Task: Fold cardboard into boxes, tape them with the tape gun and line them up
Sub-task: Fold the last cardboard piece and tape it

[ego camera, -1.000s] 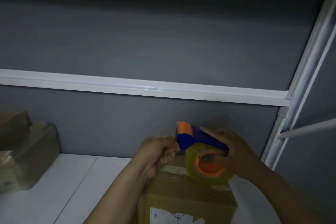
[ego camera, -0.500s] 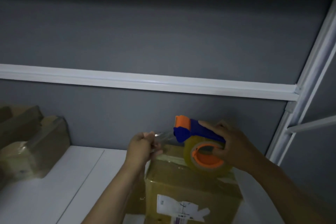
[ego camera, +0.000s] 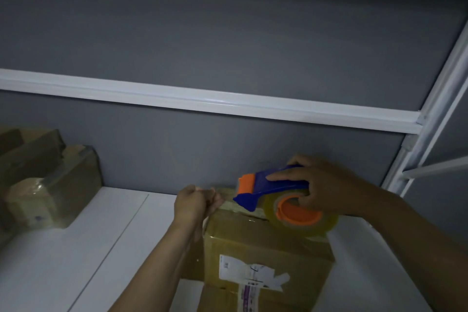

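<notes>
Taping step: over the cardboard box (ego camera: 266,248) on the surface (ego camera: 114,235), the right hand (ego camera: 326,190) grips the tape gun (ego camera: 268,189) while the left hand (ego camera: 193,204), fingers curled, seems to pinch the tape end (ego camera: 219,191) at the box's far-left edge; next, probably pressing tape along the seam.

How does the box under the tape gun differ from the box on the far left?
The near box carries a white label; the left box shows none. The tape gun is held over the near box; the left box sits apart against the wall. Both are brown cardboard with glossy tape.
</notes>
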Demonstrator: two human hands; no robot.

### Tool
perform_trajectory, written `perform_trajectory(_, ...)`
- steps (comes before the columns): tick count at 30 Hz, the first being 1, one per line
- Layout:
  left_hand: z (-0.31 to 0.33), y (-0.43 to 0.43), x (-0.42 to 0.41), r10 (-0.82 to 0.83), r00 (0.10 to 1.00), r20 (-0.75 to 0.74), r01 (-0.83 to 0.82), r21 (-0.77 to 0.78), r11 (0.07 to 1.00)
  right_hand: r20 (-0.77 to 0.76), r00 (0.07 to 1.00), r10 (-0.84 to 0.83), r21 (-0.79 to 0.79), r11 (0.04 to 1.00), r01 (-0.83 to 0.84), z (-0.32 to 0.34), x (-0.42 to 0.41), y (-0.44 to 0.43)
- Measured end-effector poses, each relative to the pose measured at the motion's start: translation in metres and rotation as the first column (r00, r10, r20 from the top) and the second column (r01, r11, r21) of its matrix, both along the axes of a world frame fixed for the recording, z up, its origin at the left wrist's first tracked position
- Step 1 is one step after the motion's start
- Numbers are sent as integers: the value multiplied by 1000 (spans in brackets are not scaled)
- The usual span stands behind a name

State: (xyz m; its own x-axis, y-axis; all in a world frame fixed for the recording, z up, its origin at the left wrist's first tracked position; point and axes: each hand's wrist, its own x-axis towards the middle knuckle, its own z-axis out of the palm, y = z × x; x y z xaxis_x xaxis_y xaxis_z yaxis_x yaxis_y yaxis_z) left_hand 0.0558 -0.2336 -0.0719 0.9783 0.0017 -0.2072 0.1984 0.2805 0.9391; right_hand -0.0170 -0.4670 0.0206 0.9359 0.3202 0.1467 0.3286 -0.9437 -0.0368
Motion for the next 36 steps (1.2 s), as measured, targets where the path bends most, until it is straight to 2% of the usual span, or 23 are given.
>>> perform_trajectory(2, -2, 3, 2, 40, 998, 47, -43, 68, 997, 16, 1000, -20, -56, 998, 21, 1, 1, 7)
perform_trajectory(4, -5, 9, 4, 58, 991, 121, -83, 211, 974, 20, 1000, -20, -98, 995, 22, 2, 1, 15)
perform_trajectory(6, -8, 17, 5, 33, 991, 128, -70, 295, 953, 34, 999, -5, -140, 990, 10, -2, 1, 23)
perform_trajectory(9, -18, 24, 8, -4, 998, 61, -15, 308, 951, 39, 999, -2, -164, 986, 8, -7, 6, 33)
perform_trajectory(12, -34, 26, 13, -11, 999, 46, -8, 385, 923, 23, 1000, -12, -175, 984, 15, -8, 11, 38)
perform_trajectory(16, -47, 26, 11, -104, 994, 26, 84, 415, 906, 4, 1000, -25, -164, 986, 25, -8, 14, 41)
perform_trajectory(18, -42, 25, 9, -153, 986, 64, 98, 521, 848, -4, 1000, -25, -181, 983, 24, -8, 15, 44)
perform_trajectory(21, -41, 27, 11, -231, 970, 77, 102, 732, 673, -25, 999, -21, -161, 987, 17, -9, 17, 47)
perform_trajectory(22, -40, 29, 9, -250, 963, 102, 100, 727, 679, -28, 999, -20, -156, 988, 15, -10, 17, 48)
perform_trajectory(23, -38, 31, 6, -280, 950, 141, 112, 680, 725, -25, 999, -19, -157, 987, 15, -10, 17, 48)
perform_trajectory(25, -37, 30, -6, -381, 902, 202, 245, 488, 838, -10, 1000, -20, -164, 986, 19, -10, 15, 49)
perform_trajectory(26, -37, 30, -12, -456, 868, 195, 344, 427, 836, -2, 1000, -17, -167, 986, 16, -10, 14, 50)
perform_trajectory(27, -35, 30, -17, -552, 816, 174, 439, 435, 786, 4, 1000, -9, -168, 986, 10, -10, 15, 50)
perform_trajectory(29, -36, 33, -17, -712, 690, 132, 522, 590, 615, 8, 1000, 12, -139, 990, -11, -9, 15, 50)
perform_trajectory(30, -36, 33, -13, -757, 642, 122, 500, 682, 534, 4, 1000, 24, -108, 994, -23, -7, 16, 49)
perform_trajectory(32, -38, 31, -6, -785, 606, 132, 358, 836, 417, -19, 999, 38, -42, 998, -38, -3, 15, 45)
perform_trajectory(34, -39, 25, -4, -783, 596, 179, 271, 872, 406, -45, 998, 39, 12, 999, -39, 1, 12, 39)
perform_trajectory(36, -45, 20, -4, -774, 598, 209, 295, 841, 455, -64, 997, 38, 53, 998, -35, 3, 10, 33)
